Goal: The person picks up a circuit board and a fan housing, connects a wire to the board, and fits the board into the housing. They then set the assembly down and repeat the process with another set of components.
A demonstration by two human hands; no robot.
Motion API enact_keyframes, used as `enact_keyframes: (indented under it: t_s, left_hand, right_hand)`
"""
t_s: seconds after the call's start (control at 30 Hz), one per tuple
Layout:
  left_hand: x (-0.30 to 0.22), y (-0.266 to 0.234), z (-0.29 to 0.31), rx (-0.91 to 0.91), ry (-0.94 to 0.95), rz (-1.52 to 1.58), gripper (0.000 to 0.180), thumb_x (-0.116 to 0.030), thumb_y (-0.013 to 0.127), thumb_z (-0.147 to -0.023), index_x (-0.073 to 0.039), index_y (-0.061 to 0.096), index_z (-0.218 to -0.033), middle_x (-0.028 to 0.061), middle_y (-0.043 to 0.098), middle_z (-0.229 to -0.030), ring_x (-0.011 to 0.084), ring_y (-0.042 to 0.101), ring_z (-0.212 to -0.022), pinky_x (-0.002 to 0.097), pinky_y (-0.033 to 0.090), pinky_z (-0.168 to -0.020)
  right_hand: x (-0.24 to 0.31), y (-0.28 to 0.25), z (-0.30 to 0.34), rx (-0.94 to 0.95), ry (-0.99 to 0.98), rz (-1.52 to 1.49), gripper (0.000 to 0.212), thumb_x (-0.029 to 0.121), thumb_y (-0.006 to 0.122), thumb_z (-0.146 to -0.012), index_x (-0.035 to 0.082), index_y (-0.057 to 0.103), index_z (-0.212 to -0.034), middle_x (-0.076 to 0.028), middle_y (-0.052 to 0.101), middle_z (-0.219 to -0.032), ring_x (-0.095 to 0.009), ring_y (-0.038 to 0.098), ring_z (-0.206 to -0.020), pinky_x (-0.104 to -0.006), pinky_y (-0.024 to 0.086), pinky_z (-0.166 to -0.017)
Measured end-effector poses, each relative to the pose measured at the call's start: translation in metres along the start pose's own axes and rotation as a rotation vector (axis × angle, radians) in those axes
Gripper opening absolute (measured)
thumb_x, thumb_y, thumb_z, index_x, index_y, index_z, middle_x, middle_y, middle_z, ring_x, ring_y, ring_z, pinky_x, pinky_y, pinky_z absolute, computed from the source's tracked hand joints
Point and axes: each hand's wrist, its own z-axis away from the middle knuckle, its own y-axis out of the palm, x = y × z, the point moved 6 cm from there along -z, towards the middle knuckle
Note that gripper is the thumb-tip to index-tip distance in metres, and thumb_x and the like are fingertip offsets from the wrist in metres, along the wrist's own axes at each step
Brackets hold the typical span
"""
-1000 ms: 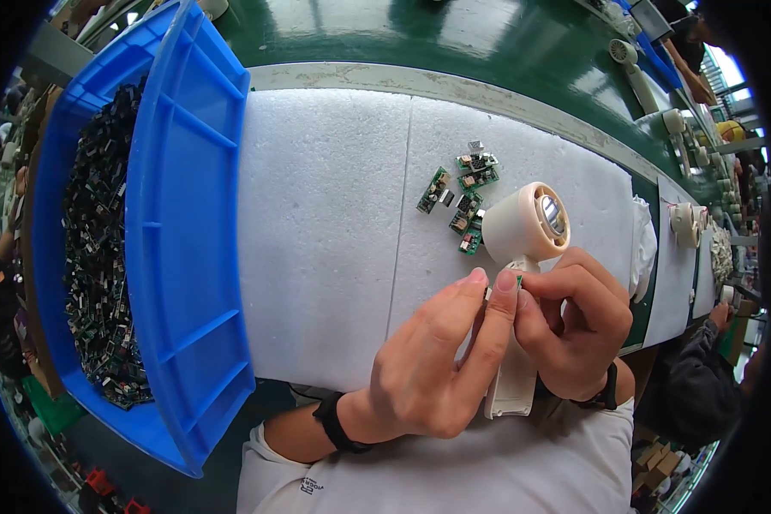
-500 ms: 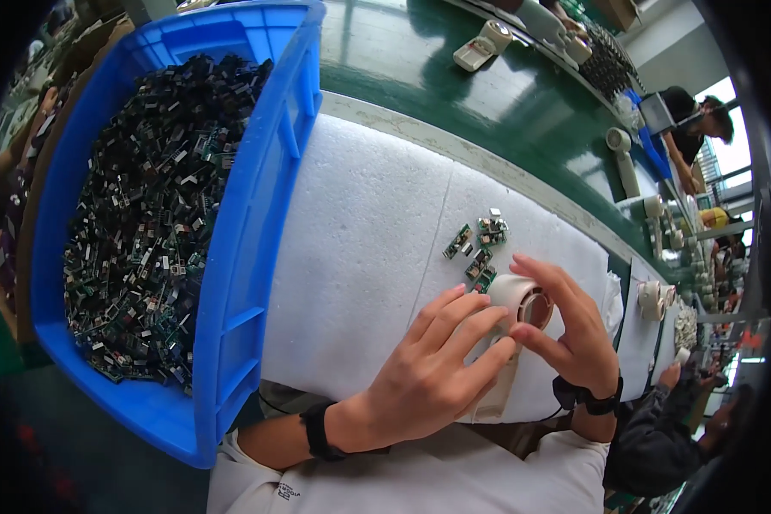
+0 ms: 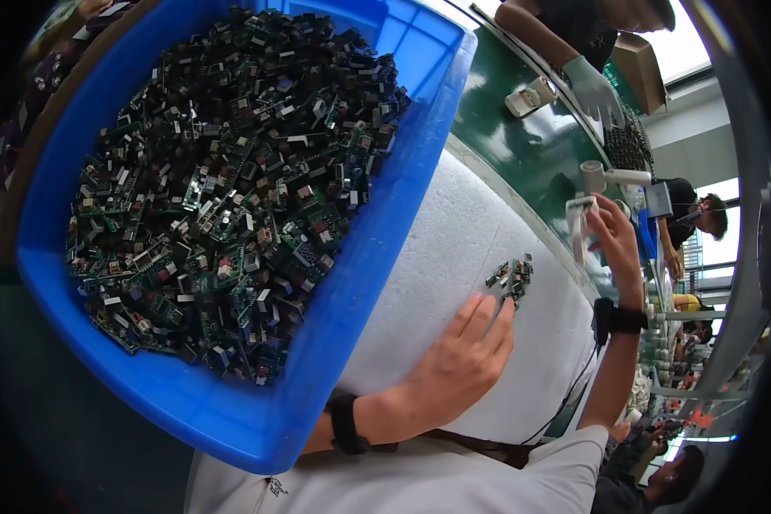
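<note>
My left hand (image 3: 464, 360) reaches over the white foam sheet (image 3: 424, 283) with its fingers stretched out. Its fingertips lie at the near edge of a small cluster of green circuit boards (image 3: 514, 276); whether they touch a board I cannot tell. Farther right, my raised right hand (image 3: 618, 240) pinches a white plastic handheld fan (image 3: 577, 230) near its top, above the line between foam and green bench. Part of that fan is hidden behind my fingers. Just beyond stands another white handheld fan (image 3: 604, 176).
A big blue bin (image 3: 394, 231) heaped with circuit boards (image 3: 214, 206) fills the left. One more white fan part (image 3: 531, 97) lies on the green bench (image 3: 535, 141). Opposite, a person's gloved hand (image 3: 593, 90) is near dark parts. More people sit at right.
My right hand has moved away from my left, up and outward, carrying the white fan. The left hand now lies by the boards. The view has shifted leftward, showing more of the bin.
</note>
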Motion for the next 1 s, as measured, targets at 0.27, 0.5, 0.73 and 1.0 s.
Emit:
enact_keyframes:
  t_s: [0.27,0.5,0.73,1.0]
  left_hand:
    - [0.003,0.001,0.004,-0.056,0.007,-0.001,0.037,-0.009,0.057,-0.085,0.009,0.064,-0.117,0.0224,0.059,-0.134,0.0338,0.053,-0.127,0.0426,0.036,-0.117]
    - [0.003,0.002,0.003,-0.041,0.046,0.033,0.036,-0.009,0.058,-0.086,0.009,0.066,-0.116,0.0225,0.06,-0.133,0.033,0.054,-0.127,0.0425,0.037,-0.116]
    - [0.006,-0.005,0.002,-0.056,-0.029,0.095,0.034,-0.013,0.067,-0.086,0.007,0.068,-0.113,0.0195,0.063,-0.123,0.0322,0.056,-0.122,0.0429,0.043,-0.11]
    - [0.007,0.001,0.004,-0.044,0.005,0.166,0.032,-0.013,0.069,-0.086,0.003,0.068,-0.113,0.0168,0.063,-0.121,0.0316,0.057,-0.115,0.043,0.045,-0.105]
  right_hand:
    - [-0.007,0.021,-0.064,-0.273,0.12,0.443,0.059,0.052,0.067,-0.094,0.005,0.063,-0.13,-0.011,0.073,-0.107,-0.018,0.071,-0.09,-0.029,0.056,-0.068]
    - [0.023,-0.002,-0.073,-0.369,-0.129,0.776,0.059,0.056,0.062,-0.094,0.005,0.069,-0.122,-0.018,0.072,-0.111,-0.032,0.071,-0.097,-0.0413,0.053,-0.088]
    - [-0.068,-0.102,-0.069,-0.45,0.095,0.966,0.06,0.056,0.065,-0.091,0.004,0.069,-0.12,-0.021,0.069,-0.12,-0.036,0.07,-0.101,-0.0426,0.053,-0.09]
    - [-0.212,-0.147,-0.03,-0.462,0.311,0.933,0.061,0.052,0.071,-0.084,0.001,0.069,-0.118,-0.023,0.072,-0.109,-0.039,0.069,-0.101,-0.0452,0.054,-0.09]
